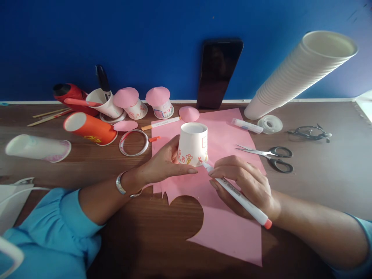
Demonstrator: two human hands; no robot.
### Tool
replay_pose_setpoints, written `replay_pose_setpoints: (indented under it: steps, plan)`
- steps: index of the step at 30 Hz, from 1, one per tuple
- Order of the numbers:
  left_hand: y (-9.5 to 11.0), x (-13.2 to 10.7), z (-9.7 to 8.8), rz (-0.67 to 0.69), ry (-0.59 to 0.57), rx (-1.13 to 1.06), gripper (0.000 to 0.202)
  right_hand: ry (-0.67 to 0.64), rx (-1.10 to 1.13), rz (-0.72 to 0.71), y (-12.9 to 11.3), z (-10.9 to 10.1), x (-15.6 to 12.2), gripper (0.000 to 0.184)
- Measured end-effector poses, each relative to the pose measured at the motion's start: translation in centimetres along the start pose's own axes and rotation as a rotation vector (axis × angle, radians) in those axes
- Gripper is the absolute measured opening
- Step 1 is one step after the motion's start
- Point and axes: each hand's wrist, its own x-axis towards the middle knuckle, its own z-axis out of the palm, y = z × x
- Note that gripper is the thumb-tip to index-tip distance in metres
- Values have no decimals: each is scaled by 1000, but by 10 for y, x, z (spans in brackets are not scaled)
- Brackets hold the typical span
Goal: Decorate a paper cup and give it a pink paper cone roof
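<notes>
Your table (pixel 319 182) lies bare toward 3 o'clock beyond the scissors (pixel 270 157), and on the pink sheet (pixel 232 236), cut away at 6 o'clock, stands the upturned paper cup (pixel 193 141), your left hand (pixel 165 162) clasping its 9 o'clock side, your right hand (pixel 245 186) pinching a marker (pixel 241 199) whose tip touches its 4 o'clock rim.

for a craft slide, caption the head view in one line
Left hand steadies an upturned paper cup over pink paper; marker in right hand touches it
</notes>
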Motion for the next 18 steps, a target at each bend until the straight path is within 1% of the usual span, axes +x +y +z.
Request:
replay_pose_setpoints:
  steps: [4, 7, 14, 18]
  plan:
    - [1, -1, 1, -4, 9, 27, 68, 8, 11, -15, -1, 1, -1, 17]
    - [2, -1, 1, -8, 16, 45, 66, -12, 29, -17, -1, 1, -2, 17]
    - [3, -1, 1, -19, -4, 25, 64, -33, 31, -13, -3, 0, -1, 18]
    - [4, -2, 1, -34, 6, 28, 64, -29, 28, 2, -6, -1, 0, 17]
